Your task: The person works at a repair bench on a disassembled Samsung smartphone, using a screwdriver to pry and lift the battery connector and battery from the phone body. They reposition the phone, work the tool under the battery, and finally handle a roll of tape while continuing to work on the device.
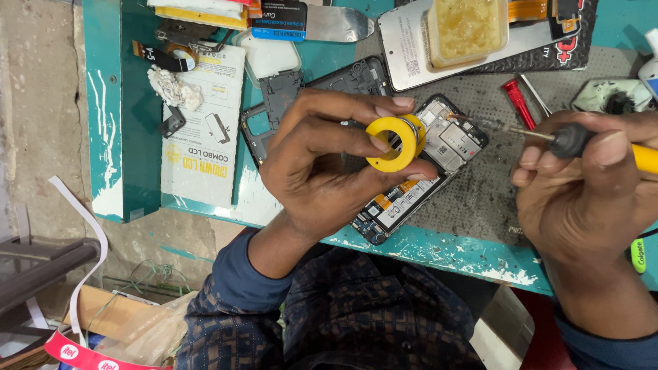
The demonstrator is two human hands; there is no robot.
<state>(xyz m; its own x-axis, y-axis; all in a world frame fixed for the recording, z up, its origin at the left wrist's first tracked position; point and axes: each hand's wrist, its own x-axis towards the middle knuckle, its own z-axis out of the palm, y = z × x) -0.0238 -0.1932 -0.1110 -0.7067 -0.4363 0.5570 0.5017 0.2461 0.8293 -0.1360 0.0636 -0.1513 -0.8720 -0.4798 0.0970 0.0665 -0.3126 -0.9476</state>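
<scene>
The left hand (322, 161) pinches a yellow plastic spool (394, 142), a ring with a round hole, between thumb and fingertips, holding it just above the opened phone (418, 171). The phone lies back-up with its cover off, showing a metal shield, a green board and a battery with an orange strip; the hand and spool hide its middle. Right of the phone, the right hand (582, 192) is wrapped closed round a soldering iron (569, 140) with a black collar and a yellow handle, whose thin metal tip reaches the phone's upper right corner. The handle runs out of the picture at the right edge.

The phone rests on a gritty, speckled grey mat (480, 199) over a teal bench (439, 250) with chipped paint. Beyond the phone stands a clear tub of yellowish paste (467, 27), cut off at the top. A red screwdriver (517, 103) lies right of the phone, and a white printed box (202, 130) lies left of it with a lump of white putty on it.
</scene>
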